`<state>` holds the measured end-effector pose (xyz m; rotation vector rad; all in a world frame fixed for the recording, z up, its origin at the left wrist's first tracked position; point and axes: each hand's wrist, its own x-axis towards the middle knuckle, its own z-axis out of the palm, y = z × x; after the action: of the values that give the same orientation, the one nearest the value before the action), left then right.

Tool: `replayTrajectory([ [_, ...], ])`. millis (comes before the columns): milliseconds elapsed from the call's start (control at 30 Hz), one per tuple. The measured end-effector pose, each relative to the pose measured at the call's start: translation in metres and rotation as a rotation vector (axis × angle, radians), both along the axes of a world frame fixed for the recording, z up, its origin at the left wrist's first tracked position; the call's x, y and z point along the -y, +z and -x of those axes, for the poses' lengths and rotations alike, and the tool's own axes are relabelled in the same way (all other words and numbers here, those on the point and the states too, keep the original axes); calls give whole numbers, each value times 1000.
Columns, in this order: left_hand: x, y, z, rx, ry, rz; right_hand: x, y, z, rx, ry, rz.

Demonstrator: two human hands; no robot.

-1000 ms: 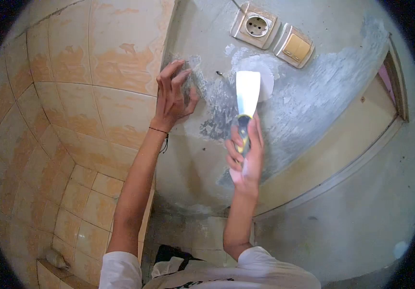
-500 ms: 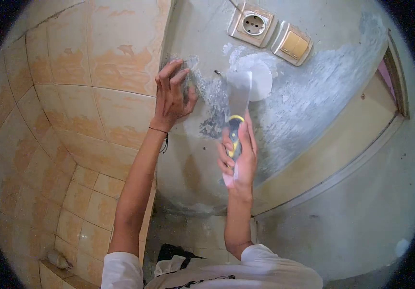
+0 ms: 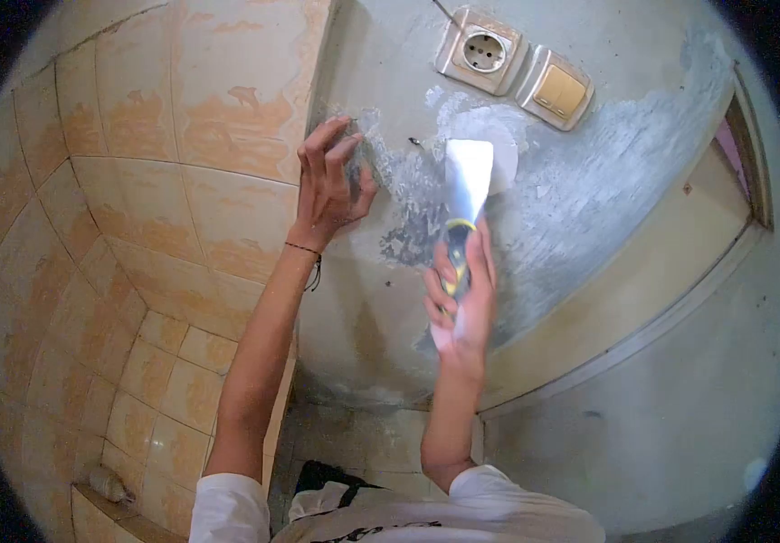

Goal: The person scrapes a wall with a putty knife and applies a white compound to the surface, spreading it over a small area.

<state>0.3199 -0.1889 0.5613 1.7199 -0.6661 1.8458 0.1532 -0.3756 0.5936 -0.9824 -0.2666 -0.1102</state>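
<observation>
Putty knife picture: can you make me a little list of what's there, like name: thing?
right hand: closed around the handle of the putty knife
putty knife: blade up, laid on the white filler patch
left hand: open, fingers spread, resting on the grey wall beside the scraped area
above the knife: a socket and a light switch
left side: tan tiles
wrist: a thin dark bracelet on the left arm

Pretty dim, warm indoor light, heavy fisheye bending with black vignette corners (edges go soft), maybe slight motion blur mid-frame
</observation>
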Motion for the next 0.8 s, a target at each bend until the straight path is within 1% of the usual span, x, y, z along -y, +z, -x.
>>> replayTrajectory([
  [67, 2, 1, 1, 8, 3, 7, -3, 3, -16, 16, 36, 24],
  [167, 1, 2, 2, 4, 11, 5, 0, 10, 2, 13, 71, -40],
  [300, 0, 1, 1, 10, 16, 10, 2, 6, 1, -44, -4, 1],
  [333, 0, 2, 2, 3, 16, 9, 2, 3, -7, 19, 49, -25],
  [367, 1, 1, 4, -7, 11, 3, 5, 2, -7, 11, 39, -25],
  [467, 1, -1, -2, -2, -8, 12, 9, 10, 0, 33, 115, -55],
  [567, 1, 2, 1, 20, 23, 0, 14, 9, 10, 38, 101, -15],
  [667, 1, 2, 4, -5, 10, 12, 6, 8, -13, -10, 74, -31],
  [800, 1, 0, 1, 3, 21, 6, 8, 13, 0, 2, 91, -16],
])
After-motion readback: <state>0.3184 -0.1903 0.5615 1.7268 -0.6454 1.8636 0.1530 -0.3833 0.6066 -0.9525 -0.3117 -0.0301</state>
